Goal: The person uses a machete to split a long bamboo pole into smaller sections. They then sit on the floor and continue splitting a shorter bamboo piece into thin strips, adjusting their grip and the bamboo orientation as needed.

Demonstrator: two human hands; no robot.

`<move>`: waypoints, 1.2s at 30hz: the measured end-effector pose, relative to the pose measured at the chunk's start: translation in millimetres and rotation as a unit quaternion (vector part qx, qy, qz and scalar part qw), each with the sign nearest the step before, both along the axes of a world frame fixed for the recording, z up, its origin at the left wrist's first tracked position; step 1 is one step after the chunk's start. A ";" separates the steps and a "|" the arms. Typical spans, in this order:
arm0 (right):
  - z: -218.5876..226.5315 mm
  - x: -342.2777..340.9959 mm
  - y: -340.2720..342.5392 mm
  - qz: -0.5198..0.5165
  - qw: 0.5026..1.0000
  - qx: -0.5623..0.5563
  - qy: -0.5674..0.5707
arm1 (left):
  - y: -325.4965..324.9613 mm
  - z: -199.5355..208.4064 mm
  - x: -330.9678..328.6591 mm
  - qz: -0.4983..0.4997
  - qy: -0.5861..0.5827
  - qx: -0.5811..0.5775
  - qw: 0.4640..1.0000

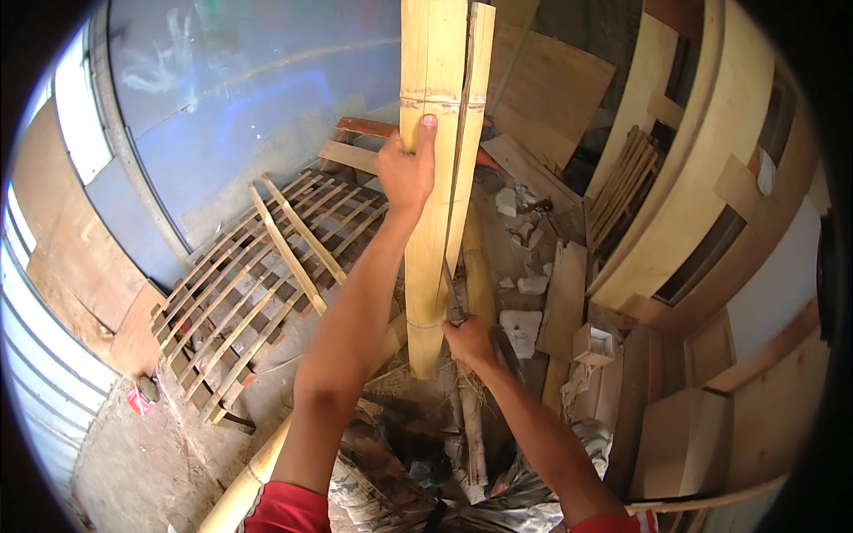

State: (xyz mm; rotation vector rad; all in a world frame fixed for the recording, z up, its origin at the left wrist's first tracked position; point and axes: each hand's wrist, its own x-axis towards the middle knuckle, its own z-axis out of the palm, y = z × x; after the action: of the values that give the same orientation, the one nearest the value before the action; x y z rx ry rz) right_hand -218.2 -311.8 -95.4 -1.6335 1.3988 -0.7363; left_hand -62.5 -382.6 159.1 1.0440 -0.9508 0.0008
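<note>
The left hand (407, 169) is gripping the upright bamboo pole (433, 178) high up — arm stretched out. The right hand (468, 342) is closing on a blade (451, 298) beside the pole's lower end.

— Where's the camera looking from?
— Up on the person's head, facing down, close over both forearms rising from the lower edge.
— Only one view?
— One, a fisheye; the bamboo pole (433, 178) stands centre, edges bending at the rim.

Two hands show: the left hand (405, 169) and the right hand (468, 341). Two split bamboo pieces stand upright together, a wide one (433, 186) and a thin strip (469, 124). One bamboo lattice panel (258, 284) lies on the ground, with one small red can (139, 400) near it.
</note>
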 end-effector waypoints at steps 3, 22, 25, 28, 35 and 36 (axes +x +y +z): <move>-4.2 12.9 -0.9 -0.002 0.997 -0.070 0.014 | -0.2 3.0 1.8 0.002 -0.010 0.016 1.000; 1.9 15.4 73.2 0.163 0.845 0.250 -0.443 | 28.0 -13.0 30.8 -0.242 0.034 -0.054 0.968; -5.8 23.9 68.3 0.177 0.812 0.266 -0.489 | 24.1 -14.5 35.7 -0.252 0.028 -0.043 0.966; -2.5 36.5 68.0 0.172 0.799 0.271 -0.509 | 24.9 -13.9 33.6 -0.281 0.040 -0.032 0.958; 15.8 -12.5 44.1 0.084 0.929 0.220 -0.286 | 14.5 -9.0 1.3 -0.173 -0.034 -0.043 0.983; 20.0 -14.6 41.4 0.074 0.935 0.223 -0.266 | 15.6 -5.8 -4.2 -0.173 -0.025 -0.033 0.984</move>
State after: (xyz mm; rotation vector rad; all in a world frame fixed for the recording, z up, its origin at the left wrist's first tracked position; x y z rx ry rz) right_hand -232.8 -270.3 -75.4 -1.0634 0.9493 -0.6491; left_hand -66.7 -367.0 153.3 0.8097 -1.1604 -0.2281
